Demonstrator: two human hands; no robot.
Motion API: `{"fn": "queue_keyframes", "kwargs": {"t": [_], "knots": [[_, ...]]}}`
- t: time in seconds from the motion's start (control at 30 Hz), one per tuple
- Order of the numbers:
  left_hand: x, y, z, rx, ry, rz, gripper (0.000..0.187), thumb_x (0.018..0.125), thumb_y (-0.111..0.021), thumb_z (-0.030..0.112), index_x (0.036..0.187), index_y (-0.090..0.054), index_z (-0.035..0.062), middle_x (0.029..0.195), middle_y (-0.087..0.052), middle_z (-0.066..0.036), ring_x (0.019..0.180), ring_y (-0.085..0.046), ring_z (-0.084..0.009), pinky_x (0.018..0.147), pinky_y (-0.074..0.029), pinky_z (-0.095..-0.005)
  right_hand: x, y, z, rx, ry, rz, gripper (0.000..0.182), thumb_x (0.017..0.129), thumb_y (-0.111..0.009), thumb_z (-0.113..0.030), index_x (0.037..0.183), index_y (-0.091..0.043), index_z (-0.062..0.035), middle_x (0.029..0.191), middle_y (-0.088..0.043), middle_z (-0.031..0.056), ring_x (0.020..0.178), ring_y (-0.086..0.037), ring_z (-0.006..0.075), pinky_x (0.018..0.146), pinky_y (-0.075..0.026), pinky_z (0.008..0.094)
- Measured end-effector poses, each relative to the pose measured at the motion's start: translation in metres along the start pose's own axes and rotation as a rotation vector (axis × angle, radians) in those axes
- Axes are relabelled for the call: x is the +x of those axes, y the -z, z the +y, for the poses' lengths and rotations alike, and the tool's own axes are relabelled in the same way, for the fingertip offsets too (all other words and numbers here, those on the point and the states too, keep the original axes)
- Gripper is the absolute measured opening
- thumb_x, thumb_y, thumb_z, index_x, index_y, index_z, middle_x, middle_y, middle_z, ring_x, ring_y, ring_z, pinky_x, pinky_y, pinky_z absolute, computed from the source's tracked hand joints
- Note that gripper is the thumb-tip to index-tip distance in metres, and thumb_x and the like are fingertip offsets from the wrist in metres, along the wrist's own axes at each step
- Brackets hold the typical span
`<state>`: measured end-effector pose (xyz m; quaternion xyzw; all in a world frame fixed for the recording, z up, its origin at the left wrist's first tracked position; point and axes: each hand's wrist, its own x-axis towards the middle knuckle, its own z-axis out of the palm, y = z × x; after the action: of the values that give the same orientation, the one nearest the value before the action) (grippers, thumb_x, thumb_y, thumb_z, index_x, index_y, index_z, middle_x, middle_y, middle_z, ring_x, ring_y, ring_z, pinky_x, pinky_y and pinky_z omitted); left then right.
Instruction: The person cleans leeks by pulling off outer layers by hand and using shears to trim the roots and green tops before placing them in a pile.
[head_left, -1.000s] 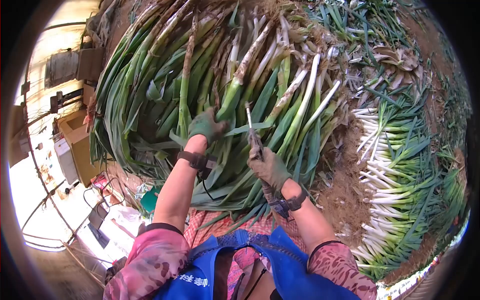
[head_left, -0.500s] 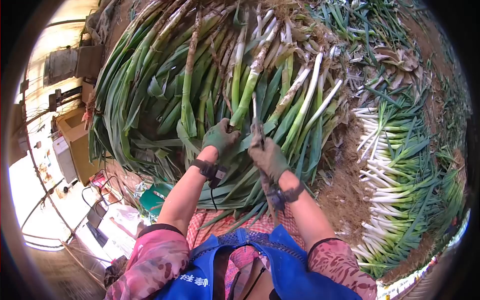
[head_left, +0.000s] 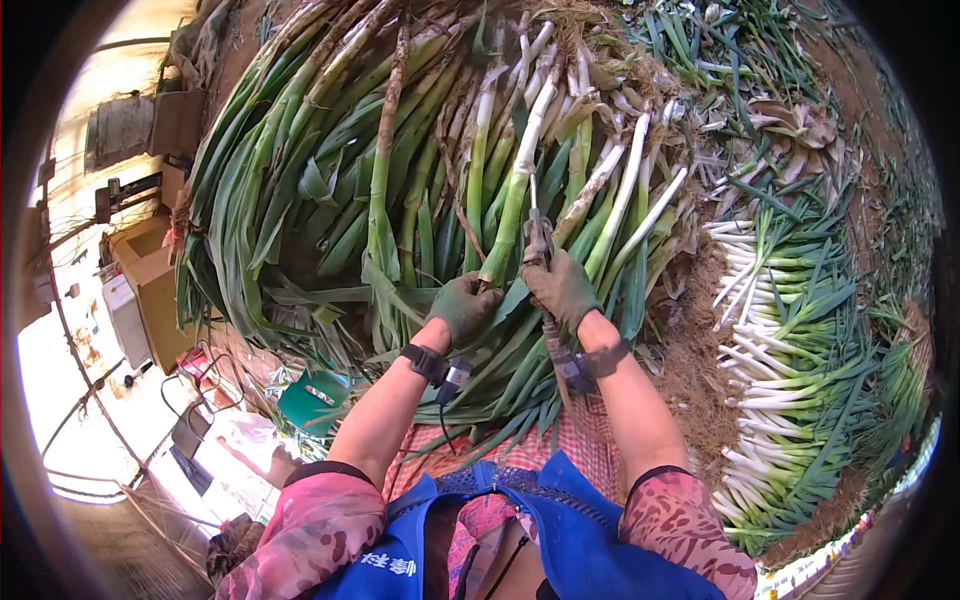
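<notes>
My left hand (head_left: 466,308), in a green-stained glove, is closed around the green part of a leek (head_left: 519,205). The leek points away from me, and its upper shaft is bare and white. My right hand (head_left: 560,290), gloved too, grips a blow gun (head_left: 538,240) with a thin metal nozzle lying alongside the leek's shaft. A hose (head_left: 556,350) runs from the gun back under my right wrist. Around both hands spreads a large heap of leeks (head_left: 350,190), many with brown, soiled outer skins. My fingertips are partly hidden by the gloves' backs.
On the right, a long row of white-shafted leeks (head_left: 765,400) lies on the ground beside a strip of loose roots (head_left: 690,400). Peeled scraps (head_left: 790,130) litter the back right. At left are a green container (head_left: 312,402), a cardboard box (head_left: 150,280) and a thin cable.
Both hands have shifted right and slightly toward me with the leek and blow gun. The leek's upper shaft, brown-stained before, now shows clean white.
</notes>
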<state>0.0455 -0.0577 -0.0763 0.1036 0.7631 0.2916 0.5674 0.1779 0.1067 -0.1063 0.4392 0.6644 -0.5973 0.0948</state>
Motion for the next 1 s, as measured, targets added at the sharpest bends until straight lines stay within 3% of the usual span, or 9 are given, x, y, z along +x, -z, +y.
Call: {"fn": "queue_keyframes", "kwargs": {"t": [0.13,0.23,0.3,0.5,0.53,0.63,0.7,0.9,1.0], "knots": [[0.004,-0.002,-0.010,0.066,0.046,-0.002,0.037,0.090,-0.068,0.028,0.117,-0.067,0.0012,0.103,-0.074,-0.012,0.092,-0.068,-0.0186,0.088,-0.051,-0.0330,0.044,0.019,-0.022,-0.042,-0.061,0.049,0.049,0.083,-0.066,-0.044,0.101,-0.068,0.0019,0.079,-0.071,0.0172,0.076,-0.073,0.0264,0.068,-0.056,0.0377],[0.005,-0.004,-0.010,0.098,0.056,0.009,0.037,0.090,-0.068,0.029,0.115,-0.068,0.0017,0.102,-0.074,-0.011,0.091,-0.068,-0.0196,0.087,-0.051,-0.0334,0.093,0.040,-0.049,-0.058,-0.041,0.111,0.061,0.082,-0.064,-0.051,0.096,-0.069,0.0086,0.081,-0.071,0.0248,0.082,-0.073,0.0375,0.075,-0.056,0.0439],[0.003,-0.006,-0.007,0.070,0.053,0.012,0.037,0.090,-0.069,0.030,0.113,-0.068,0.0021,0.100,-0.074,-0.011,0.090,-0.069,-0.0201,0.086,-0.051,-0.0340,0.111,0.059,-0.063,-0.163,-0.035,0.032,0.067,0.080,-0.068,-0.053,0.105,-0.069,0.0086,0.105,-0.069,0.0327,0.104,-0.069,0.0430,0.090,-0.053,0.0441],[-0.003,-0.008,0.008,0.167,0.127,-0.025,0.035,0.090,-0.069,0.031,0.111,-0.069,0.0035,0.098,-0.074,-0.011,0.090,-0.069,-0.0211,0.085,-0.051,-0.0354,0.090,0.059,-0.058,-0.229,-0.046,0.039,0.067,0.080,-0.071,-0.054,0.106,-0.069,0.0078,0.101,-0.071,0.0307,0.101,-0.070,0.0418,0.087,-0.054,0.0435],[-0.005,-0.011,0.009,0.169,0.111,-0.007,0.033,0.090,-0.070,0.029,0.109,-0.068,0.0024,0.095,-0.073,-0.009,0.086,-0.066,-0.0180,0.081,-0.050,-0.0334,0.093,0.059,-0.054,-0.249,-0.033,0.102,0.062,0.082,-0.064,-0.052,0.099,-0.070,0.0075,0.096,-0.070,0.0299,0.090,-0.072,0.0400,0.080,-0.055,0.0445],[-0.005,-0.023,0.007,0.147,0.087,0.041,0.029,0.089,-0.073,0.025,0.104,-0.067,0.0002,0.088,-0.071,-0.005,0.077,-0.060,-0.0119,0.074,-0.049,-0.0293,0.113,0.067,-0.054,-0.059,-0.069,0.079,0.063,0.080,-0.065,-0.051,0.099,-0.069,0.0087,0.094,-0.070,0.0302,0.093,-0.071,0.0408,0.084,-0.054,0.0448],[-0.001,-0.029,-0.002,0.088,0.100,0.050,0.031,0.089,-0.073,0.025,0.106,-0.067,0.0002,0.088,-0.070,-0.005,0.077,-0.059,-0.0120,0.074,-0.049,-0.0295,0.109,0.064,-0.056,-0.184,-0.059,0.042,0.065,0.080,-0.065,-0.052,0.099,-0.068,0.0096,0.093,-0.070,0.0300,0.096,-0.070,0.0420,0.085,-0.054,0.0457],[-0.012,-0.033,0.028,0.308,0.089,0.005,0.036,0.090,-0.066,0.031,0.115,-0.068,0.0062,0.100,-0.073,-0.015,0.087,-0.070,-0.0299,0.081,-0.052,-0.0412,0.090,0.076,-0.071,-0.241,-0.054,0.027,0.067,0.080,-0.064,-0.053,0.105,-0.066,0.0091,0.099,-0.069,0.0331,0.100,-0.069,0.0426,0.087,-0.053,0.0449],[-0.005,-0.052,0.019,0.594,-0.098,-0.167,0.037,0.088,-0.067,0.033,0.117,-0.069,0.0098,0.101,-0.071,-0.019,0.096,-0.068,-0.0381,0.084,-0.053,-0.0461,0.058,0.049,-0.066,-0.357,0.002,0.004,0.062,0.081,-0.064,-0.049,0.109,-0.066,0.0062,0.101,-0.070,0.0318,0.100,-0.069,0.0441,0.088,-0.053,0.0454]]}}
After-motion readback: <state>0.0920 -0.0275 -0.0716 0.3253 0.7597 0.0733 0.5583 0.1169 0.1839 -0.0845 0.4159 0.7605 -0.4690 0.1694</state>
